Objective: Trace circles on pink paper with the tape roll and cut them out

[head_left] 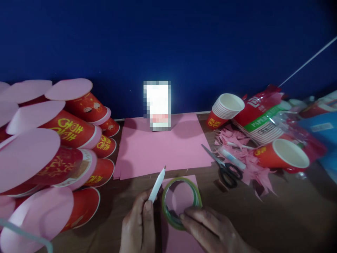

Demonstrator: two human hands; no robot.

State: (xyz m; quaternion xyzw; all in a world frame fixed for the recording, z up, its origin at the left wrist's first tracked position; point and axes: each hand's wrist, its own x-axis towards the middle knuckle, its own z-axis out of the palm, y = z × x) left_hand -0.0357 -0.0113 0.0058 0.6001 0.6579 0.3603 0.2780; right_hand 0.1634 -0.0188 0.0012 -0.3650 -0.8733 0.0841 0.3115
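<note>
My left hand (138, 225) is closed around a white pen (157, 185), whose tip points up and away. My right hand (207, 226) presses its fingers on the near rim of a green tape roll (181, 202). The roll lies flat on a small pink paper sheet (181, 239) at the table's near edge. The pen stands just left of the roll, close to its rim.
A larger stack of pink paper (160, 147) lies beyond. Black-handled scissors (223, 167) and pink paper scraps (252, 168) sit to the right, with red paper cups (284, 156), a stack of cups (226, 109) and a cup package (263, 119). Piled red cups capped with pink discs (52, 140) fill the left.
</note>
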